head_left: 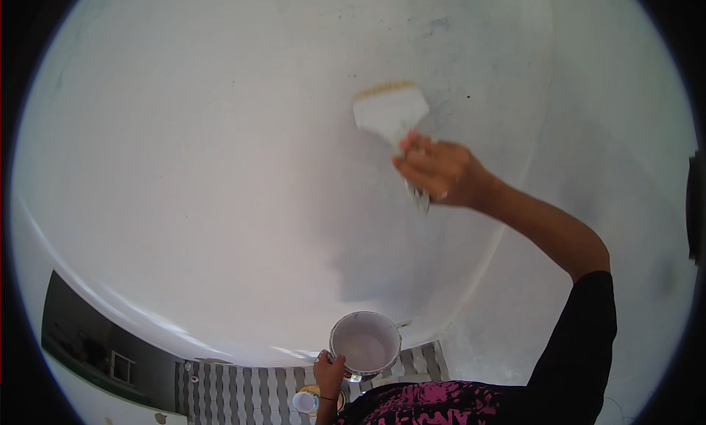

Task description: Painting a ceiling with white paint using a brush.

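My right hand (pixel 441 169) is wrapped round the handle of a wide paintbrush (pixel 392 110), raised high against the pale wall (pixel 220 167). The brush has a broad white head with a yellowish bristle edge pointing up; whether the bristles touch the wall I cannot tell. Low down, my left hand (pixel 329 372) grips the rim of a round paint bucket (pixel 365 342) close to my body. Pale paint or a paint-coated bottom shows inside it, and paint marks its outer side.
A side wall (pixel 625 167) meets the wall at a corner on the right. Below lies a grey-and-white patterned floor (pixel 235 388), with a white cup-like container (pixel 305 402) near my left forearm. At the lower left is a dark opening (pixel 88 344). Dark smudges (pixel 437 27) mark the upper wall.
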Demonstrator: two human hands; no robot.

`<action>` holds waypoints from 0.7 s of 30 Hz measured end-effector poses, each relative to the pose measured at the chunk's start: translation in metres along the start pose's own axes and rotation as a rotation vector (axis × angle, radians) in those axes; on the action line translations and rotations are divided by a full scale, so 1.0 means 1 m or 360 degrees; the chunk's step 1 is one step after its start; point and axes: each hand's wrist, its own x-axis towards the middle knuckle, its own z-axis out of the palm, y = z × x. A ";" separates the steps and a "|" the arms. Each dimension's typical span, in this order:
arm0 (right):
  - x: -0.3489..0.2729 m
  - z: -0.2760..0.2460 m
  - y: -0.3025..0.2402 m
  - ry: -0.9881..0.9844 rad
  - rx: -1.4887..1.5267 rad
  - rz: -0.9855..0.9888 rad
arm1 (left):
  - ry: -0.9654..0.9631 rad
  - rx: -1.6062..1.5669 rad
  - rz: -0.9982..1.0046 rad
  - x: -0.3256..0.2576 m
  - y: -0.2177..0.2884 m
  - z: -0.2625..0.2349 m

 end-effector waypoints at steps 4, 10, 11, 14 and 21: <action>0.008 -0.029 -0.024 -0.0157 0.0134 -0.0013 | -0.0018 0.0042 0.0073 0.004 -0.003 -0.001; 0.051 -0.040 0.044 -0.0536 0.1250 0.0615 | 0.0065 -0.0015 0.0039 0.004 -0.006 0.003; 0.061 -0.044 0.061 -0.0580 0.1297 0.0778 | 0.0050 -0.0051 0.0028 0.003 -0.004 0.004; 0.091 -0.054 0.111 -0.0432 0.1001 0.0628 | 0.0050 -0.0130 -0.0003 -0.001 0.002 0.008; 0.198 -0.116 0.183 -0.0115 0.0634 0.0773 | 0.0138 0.0094 0.0090 0.014 -0.032 0.009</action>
